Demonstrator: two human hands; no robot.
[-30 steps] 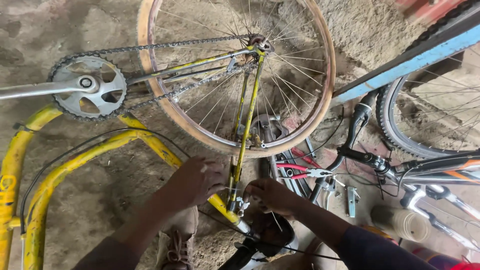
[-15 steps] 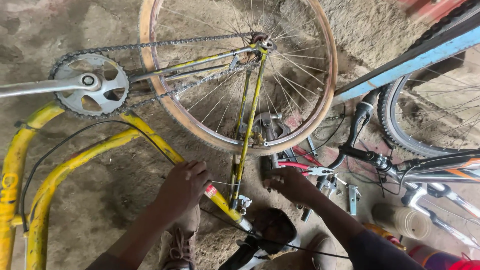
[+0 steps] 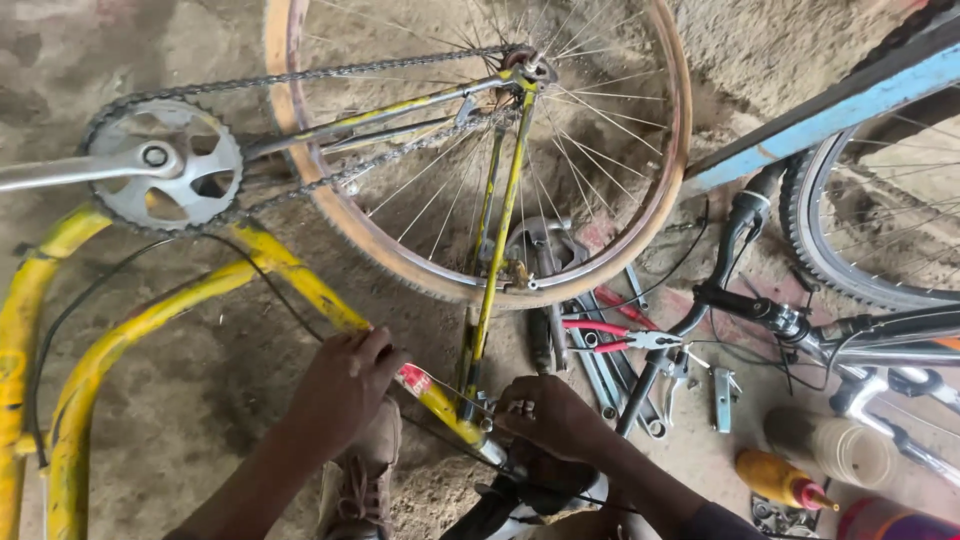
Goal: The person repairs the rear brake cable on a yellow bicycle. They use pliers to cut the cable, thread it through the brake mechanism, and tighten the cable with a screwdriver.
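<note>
Left fingers (image 3: 372, 350): I am seeing them pressed together and curling over the yellow frame tube (image 3: 300, 282) of the upturned bicycle, with the left hand (image 3: 345, 395) clamping it from above. Half a second ago this hand was sitting slightly further up the tube; it is now settling lower, toward me.

Right fingers (image 3: 522, 408): these are folding downward at the junction where the thin yellow stays (image 3: 500, 220) are meeting the frame. Their tips are hidden, so I cannot tell what, if anything, they are pinching. The right hand (image 3: 555, 415) was reaching outward toward the tools half a second ago. It is now drawing back onto the junction, so both hands are bearing on the frame and no tool is being carried.

Just beyond the right fingers: red-handled pliers (image 3: 600, 335) and a cluster of spanners (image 3: 598, 375) are lying on the dirt floor (image 3: 220, 430), untouched.

Beyond both hands: the rear wheel (image 3: 662, 200) with its tan tyre is standing up in the frame. The chain (image 3: 330, 72) is running from its hub across to the chainring (image 3: 165, 165), well away past the left fingers.

Beneath the left wrist: a worn shoe (image 3: 360, 485) is resting.

Far outside the right hand: the black handlebar (image 3: 740, 300) of a second bicycle and a yellow squeeze bottle (image 3: 775, 478) are lying near each other.
</note>
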